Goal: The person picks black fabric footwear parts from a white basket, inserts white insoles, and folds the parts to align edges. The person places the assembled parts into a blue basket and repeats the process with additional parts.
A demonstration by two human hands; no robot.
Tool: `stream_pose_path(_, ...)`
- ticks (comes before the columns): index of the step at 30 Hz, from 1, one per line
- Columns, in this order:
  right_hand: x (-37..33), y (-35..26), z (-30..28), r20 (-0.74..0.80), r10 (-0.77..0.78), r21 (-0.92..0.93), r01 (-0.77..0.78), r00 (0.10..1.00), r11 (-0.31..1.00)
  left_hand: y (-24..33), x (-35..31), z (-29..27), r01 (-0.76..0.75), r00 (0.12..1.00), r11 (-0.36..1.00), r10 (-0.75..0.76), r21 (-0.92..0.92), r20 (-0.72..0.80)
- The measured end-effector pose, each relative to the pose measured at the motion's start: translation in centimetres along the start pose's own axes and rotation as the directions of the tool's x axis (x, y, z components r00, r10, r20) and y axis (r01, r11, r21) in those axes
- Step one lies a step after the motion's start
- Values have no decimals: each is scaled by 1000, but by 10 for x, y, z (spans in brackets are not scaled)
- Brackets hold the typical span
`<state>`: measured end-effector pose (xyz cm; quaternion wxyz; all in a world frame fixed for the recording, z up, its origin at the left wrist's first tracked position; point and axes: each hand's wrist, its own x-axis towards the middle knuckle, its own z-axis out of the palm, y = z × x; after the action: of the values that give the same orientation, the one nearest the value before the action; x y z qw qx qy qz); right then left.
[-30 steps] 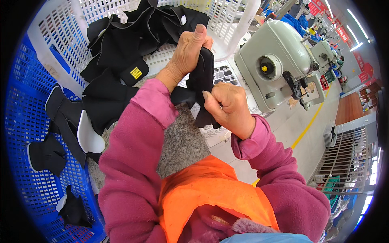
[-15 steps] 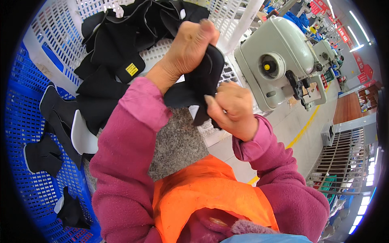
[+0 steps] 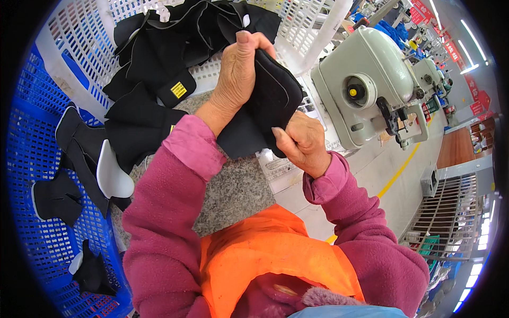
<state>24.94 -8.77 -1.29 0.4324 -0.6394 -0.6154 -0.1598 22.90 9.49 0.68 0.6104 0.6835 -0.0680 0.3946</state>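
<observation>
Over the speckled desk, right between both hands, was the black fabric piece, left of the pale green machine! The left hand had its fingers curled around the upper edge, thumb up; the right hand pinched the lower right edge, thumb against folded fingers. Good handling, it seemed, called for even tension: firm grips, curve smooth, no cloth bunched underneath.

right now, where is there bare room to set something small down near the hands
The speckled stone top is bare between the left sleeve, the orange apron and the held black piece. Crowded ahead and left: the white basket is heaped with black pieces, the blue basket holds more.
</observation>
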Motion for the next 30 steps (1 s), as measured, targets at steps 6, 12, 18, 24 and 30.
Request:
stream_pose_path(6,-9,-2,-7,6,-37,-100,37,999,994,-4,-11,7,-59,998,997,60,50,-15)
stream_pose_path(12,-28,-3,15,51,282,70,-285,958,956,-14,-21,3,-163,983,984,156,66,99)
stream_pose_path(18,-45,-1,25,10,254,-36,-253,967,967,-40,-27,5,-178,978,965,195,191,-70)
stream_pose_path(24,-41,-3,39,-135,216,-25,-222,967,975,-42,-21,3,-299,947,925,317,232,-43)
stream_pose_path(30,-37,-18,-1,19,228,-465,-193,974,864,-36,-29,0,-256,950,908,300,331,-90)
